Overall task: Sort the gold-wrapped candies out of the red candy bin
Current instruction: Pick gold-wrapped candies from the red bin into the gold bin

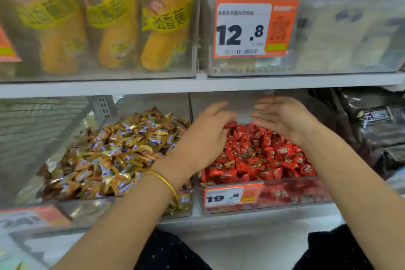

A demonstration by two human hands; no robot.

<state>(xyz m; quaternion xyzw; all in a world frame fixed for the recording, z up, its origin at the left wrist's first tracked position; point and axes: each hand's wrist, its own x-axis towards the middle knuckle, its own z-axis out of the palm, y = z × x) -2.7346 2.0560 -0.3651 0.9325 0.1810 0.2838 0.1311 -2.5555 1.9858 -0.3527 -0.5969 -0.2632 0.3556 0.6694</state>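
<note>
A clear bin (293, 201) on the lower shelf holds a heap of red-wrapped candies (265, 155). A few gold-wrapped candies (229, 163) lie among the red ones near the front left. The clear bin to its left is piled with gold-wrapped candies (114, 155). My left hand (206, 136) reaches over the divider onto the left side of the red heap, fingers bent down into the candies; what they touch is hidden. Over the right side of the heap hovers my right hand (282, 118), palm turned inward, fingers straight, holding nothing.
The upper shelf (197, 85) hangs low over both bins. It carries clear boxes of yellow banana-shaped packs (114, 28) and white bread bags (350, 28), with a 12.8 price tag (255, 28). A 19.8 tag (232, 196) fronts the red bin. Dark packages (370, 120) sit right.
</note>
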